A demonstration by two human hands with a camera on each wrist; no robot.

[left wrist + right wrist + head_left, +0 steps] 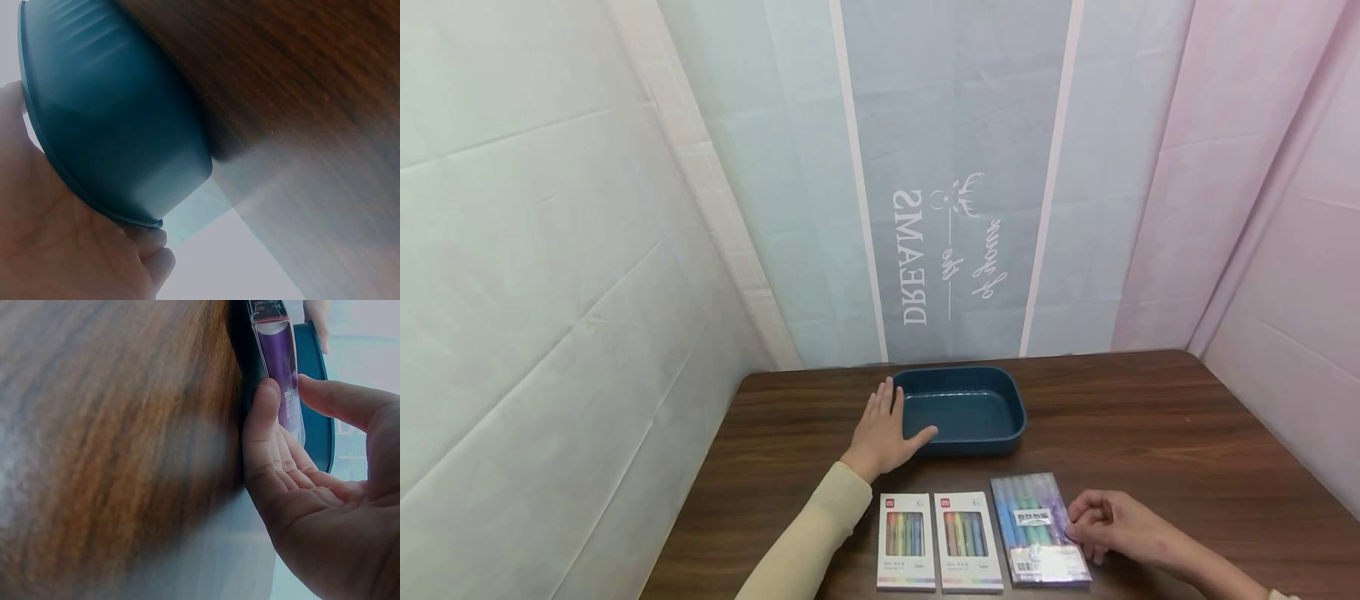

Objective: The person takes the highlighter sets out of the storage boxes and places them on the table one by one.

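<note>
My left hand (880,432) rests on the left rim of a dark blue-green rectangular bin (961,443), its fingers straight along the side and the thumb over the near rim. The bin's outer wall (119,119) shows up close in the left wrist view. At the right edge of a clear plastic pack of pens (1037,533), my right hand (1123,532) pinches the side between thumb and fingers. Through the plastic a purple pen (277,356) is visible in the right wrist view. The pack holds several blue, green and purple pens.
Two white boxes of coloured pens, a left box (906,571) and a right box (970,571), lie side by side left of the clear pack. All stand on a dark wooden table (1120,417). Fabric walls (955,125) enclose its back and sides.
</note>
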